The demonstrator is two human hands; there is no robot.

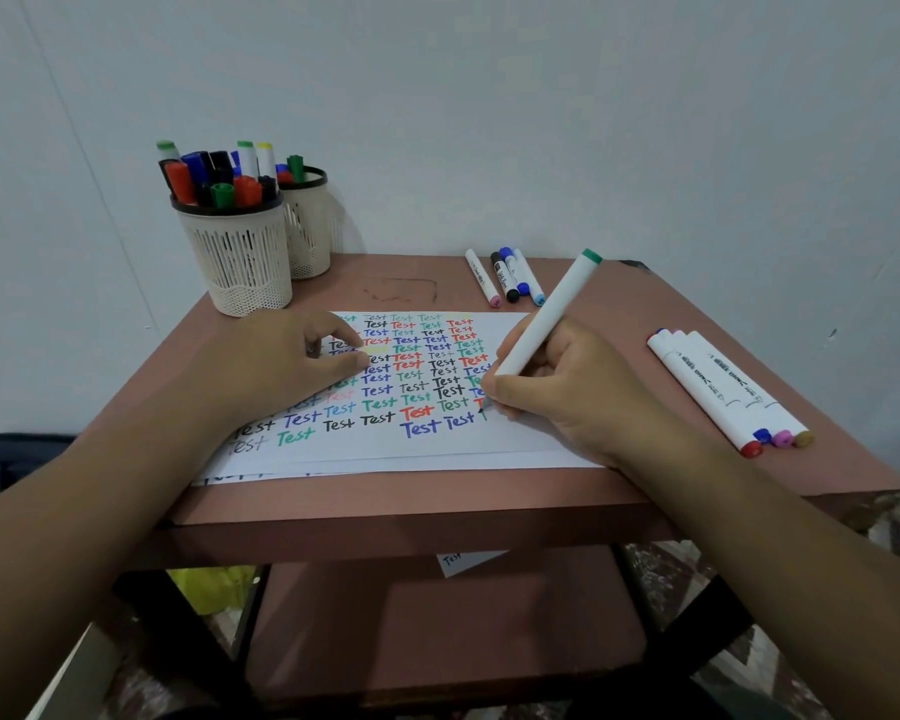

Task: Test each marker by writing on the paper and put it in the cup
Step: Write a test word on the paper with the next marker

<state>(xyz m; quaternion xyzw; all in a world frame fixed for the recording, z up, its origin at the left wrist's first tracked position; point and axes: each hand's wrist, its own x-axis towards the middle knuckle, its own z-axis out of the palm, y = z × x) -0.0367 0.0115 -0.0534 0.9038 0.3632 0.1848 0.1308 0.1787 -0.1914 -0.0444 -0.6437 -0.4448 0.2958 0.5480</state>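
Note:
My right hand (557,392) grips a white marker with a green end cap (552,314), its dark tip touching the paper (437,449) at the end of the lowest row of coloured "Test" words. On the paper's left part rests my left hand (292,361), fingers loosely curled; whether it holds a cap is hidden. A cream slotted cup (235,252) full of markers stands at the table's back left. A second cup (310,236) sits just behind it.
Several white markers (510,278) lie at the back centre-right of the brown table (697,298). Several more markers (728,392) lie along the right side. A lower shelf (437,615) holds a scrap of paper. The wall is directly behind.

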